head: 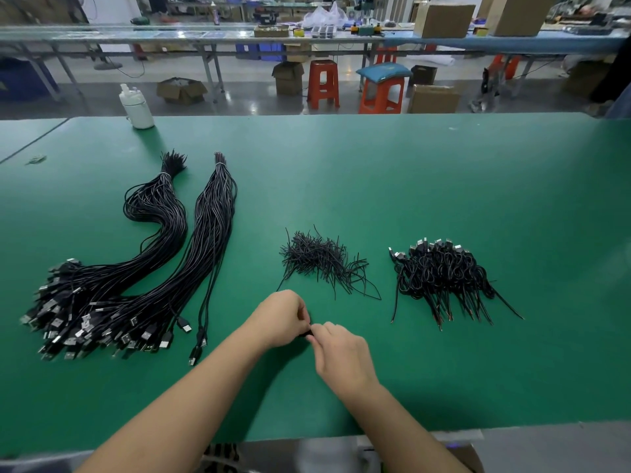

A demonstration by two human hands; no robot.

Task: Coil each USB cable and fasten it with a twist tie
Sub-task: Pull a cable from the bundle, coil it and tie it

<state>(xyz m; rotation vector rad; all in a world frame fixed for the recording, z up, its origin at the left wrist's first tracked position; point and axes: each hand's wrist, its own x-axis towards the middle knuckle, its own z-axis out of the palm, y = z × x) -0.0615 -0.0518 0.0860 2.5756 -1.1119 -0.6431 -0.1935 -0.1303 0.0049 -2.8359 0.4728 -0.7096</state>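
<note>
- Hands: our left hand (281,319) and right hand (341,353) meet fingertip to fingertip, fingers curled, pinching a small black cable piece (306,333) between them; we cannot tell coil from tie.
- Uncoiled USB cables (164,264): two long bundles far left of our hands.
- Twist ties (317,259): loose heap just beyond our hands.
- Coiled cables (444,274): pile to the right, on the green bench (375,172).

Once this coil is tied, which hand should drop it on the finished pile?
Right, probably. The finished pile lies on the right hand's side with bare mat between. The left hand, also gripping the small black bundle, would have to cross over.
</note>
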